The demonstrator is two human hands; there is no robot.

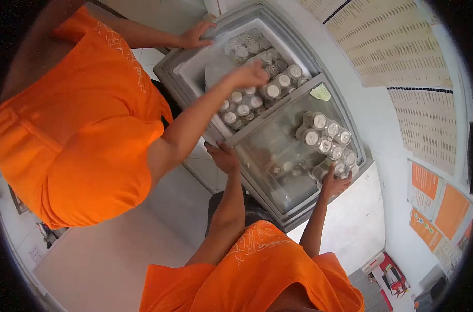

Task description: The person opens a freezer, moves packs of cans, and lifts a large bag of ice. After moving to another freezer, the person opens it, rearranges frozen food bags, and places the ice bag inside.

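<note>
"Hands first: where were they, going left to right?"

"I stood by as two people in orange shirts bent over a chest freezer (166, 67). The camera wearer's left hand (195, 34) lay on the freezer's far rim, fingers loosely spread and holding nothing."

"And next along?"

"A co-worker's hand (223, 156) pressed on the near rim, beside the edge of the glass lid (278, 151). Above it, the wearer's right hand (249, 75) reached into the uncovered half, its fingers curled down over the cans (278, 83). I could not tell whether it gripped one or only touched them."

"Where were those cans?"

"They stood packed upright inside the freezer, silver tops showing, close against each other. More cans (327, 138) sat under the glass lid, which covered the right half."

"Anything further right?"

"The co-worker's other hand (334, 183) rested at the lid's right end, fingers bent against the glass near those cans. Beyond it, orange posters (434, 200) hung on the white wall."
</note>
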